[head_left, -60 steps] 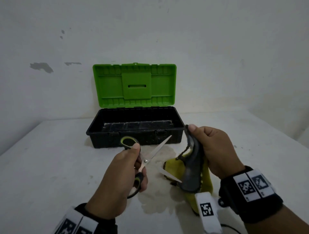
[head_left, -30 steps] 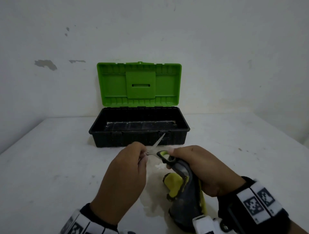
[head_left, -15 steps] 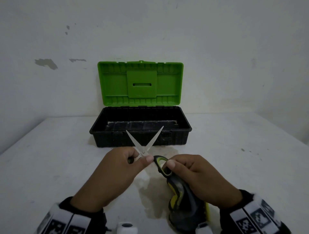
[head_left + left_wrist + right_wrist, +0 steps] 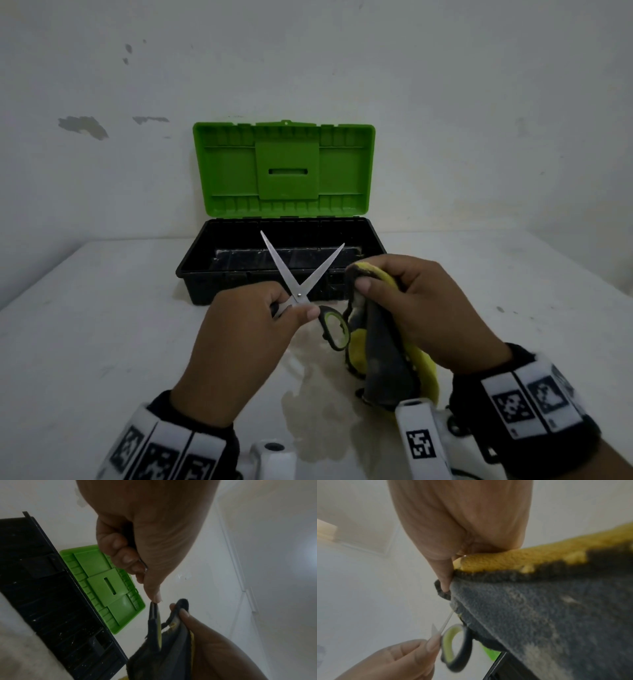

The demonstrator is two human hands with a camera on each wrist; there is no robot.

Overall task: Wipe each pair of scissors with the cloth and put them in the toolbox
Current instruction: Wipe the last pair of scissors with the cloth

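Observation:
My left hand (image 4: 253, 329) grips a pair of scissors (image 4: 301, 291) near the pivot, blades spread in a V pointing up and away, in front of the toolbox. One black and lime handle loop (image 4: 335, 330) sticks out to the right; the other handle is hidden in my fist. My right hand (image 4: 421, 308) pinches a grey and yellow cloth (image 4: 383, 359), held just right of the handle loop. The scissors (image 4: 453, 647) and the cloth (image 4: 539, 608) show close together in the right wrist view. The black toolbox (image 4: 195, 287) stands open behind, green lid (image 4: 284, 171) upright.
The toolbox stands on a white table (image 4: 85, 325) against a white wall (image 4: 445, 102). A wet patch (image 4: 315, 411) lies on the table under my hands. The toolbox inside (image 4: 42, 601) looks dark, its contents not discernible.
The scissors turned from blades pointing right to blades pointing up and away, and rose. My right hand let go of the handle loop it wiped and lifted the cloth beside it.

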